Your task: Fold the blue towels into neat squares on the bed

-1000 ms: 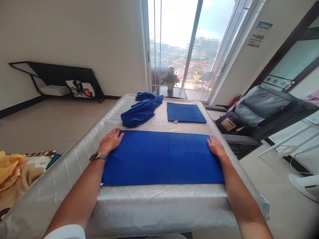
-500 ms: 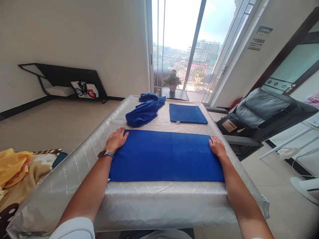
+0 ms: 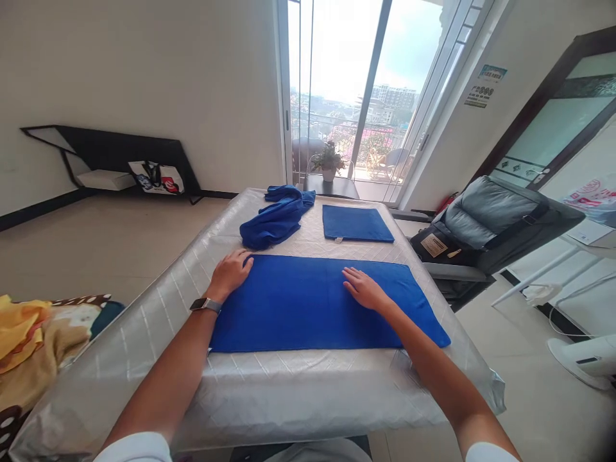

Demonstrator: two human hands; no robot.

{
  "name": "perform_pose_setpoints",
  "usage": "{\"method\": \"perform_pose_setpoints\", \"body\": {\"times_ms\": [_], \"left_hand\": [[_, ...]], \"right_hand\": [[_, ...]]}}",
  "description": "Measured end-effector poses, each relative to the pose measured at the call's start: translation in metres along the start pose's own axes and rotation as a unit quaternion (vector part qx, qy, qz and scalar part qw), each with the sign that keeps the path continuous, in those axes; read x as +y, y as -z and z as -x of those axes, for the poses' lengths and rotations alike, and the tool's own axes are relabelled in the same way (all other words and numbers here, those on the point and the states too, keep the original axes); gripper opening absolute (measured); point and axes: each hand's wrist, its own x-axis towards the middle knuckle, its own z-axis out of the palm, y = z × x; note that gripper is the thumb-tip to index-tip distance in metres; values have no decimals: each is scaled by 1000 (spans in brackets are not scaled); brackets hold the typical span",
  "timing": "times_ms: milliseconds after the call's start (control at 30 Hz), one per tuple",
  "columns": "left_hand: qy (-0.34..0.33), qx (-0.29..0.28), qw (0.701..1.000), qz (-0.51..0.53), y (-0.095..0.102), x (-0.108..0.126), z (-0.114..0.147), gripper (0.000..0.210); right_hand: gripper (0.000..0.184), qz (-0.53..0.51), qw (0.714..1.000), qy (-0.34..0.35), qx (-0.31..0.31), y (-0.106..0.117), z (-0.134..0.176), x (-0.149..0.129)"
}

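Note:
A blue towel (image 3: 289, 305) lies spread as a long rectangle across the near part of the table. My left hand (image 3: 231, 273) rests on its far left corner, fingers extended and pointing away from me. Flat above the towel's middle, slightly right of centre, is my right hand (image 3: 366, 289), its fingers stretched out; whether it presses on the cloth I cannot tell. Beyond the towel sits a crumpled blue cloth (image 3: 276, 221) on the left. To the right of that lies a neatly folded blue towel (image 3: 357, 223) with a small white tag at its near edge.
A silvery cloth (image 3: 308, 391) covers the table and hangs over its edges. At the right stands a grey armchair (image 3: 486, 218) with a black bag. Yellow and brown fabric (image 3: 43, 346) is piled at the left. A potted plant (image 3: 328, 163) stands beyond the table.
My right hand has moved left from the towel's far right corner to its middle. The towel's right edge now slants outward with slight ripples. My left hand stays at its corner.

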Motion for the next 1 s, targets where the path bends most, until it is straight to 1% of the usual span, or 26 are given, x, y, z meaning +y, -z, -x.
{"method": "perform_pose_setpoints", "body": {"times_ms": [67, 133, 167, 233, 300, 333, 400, 467, 533, 633, 733, 767, 833, 900, 1000], "left_hand": [[-78, -39, 996, 19, -2, 33, 1, 55], [-167, -76, 983, 12, -9, 75, 1, 57], [-202, -84, 976, 6, -15, 97, -1, 58], [-241, -90, 966, 5, -28, 138, -5, 62], [-238, -107, 965, 12, -42, 168, -11, 65], [-226, -119, 967, 16, -49, 179, -14, 66], [-197, -137, 971, 27, -61, 190, -19, 67], [-177, -136, 974, 38, -69, 192, -21, 68], [-173, -128, 976, 44, -73, 188, -21, 68], [-165, -130, 977, 41, -72, 176, -20, 68], [-129, -143, 981, 26, -65, 150, -19, 68], [-111, -146, 983, 20, -62, 136, -19, 68], [-69, -141, 988, 11, -53, 101, -18, 69], [-17, -122, 992, 11, -41, 58, -14, 71], [60, -93, 994, 19, -24, -2, -5, 83]], "right_hand": [[62, 6, 1000, 3, -26, -5, -20, -22], [65, 11, 998, -19, -51, -11, -40, -38], [67, 14, 997, -37, -61, -14, -49, -44], [69, 21, 995, -75, -66, -21, -63, -52], [68, 28, 993, -97, -59, -27, -69, -56], [67, 30, 993, -100, -53, -30, -71, -57], [65, 29, 993, -99, -52, -32, -70, -57], [64, 25, 993, -100, -52, -33, -69, -57], [64, 20, 993, -104, -46, -33, -69, -57], [66, 9, 993, -106, -44, -33, -70, -56], [67, 5, 992, -113, -58, -30, -65, -42], [67, 9, 991, -121, -61, -27, -61, -33], [67, 22, 987, -149, -60, -19, -46, -6], [68, 44, 978, -195, -56, -8, -23, 31], [68, 69, 954, -290, -41, 8, 18, 88]]}}
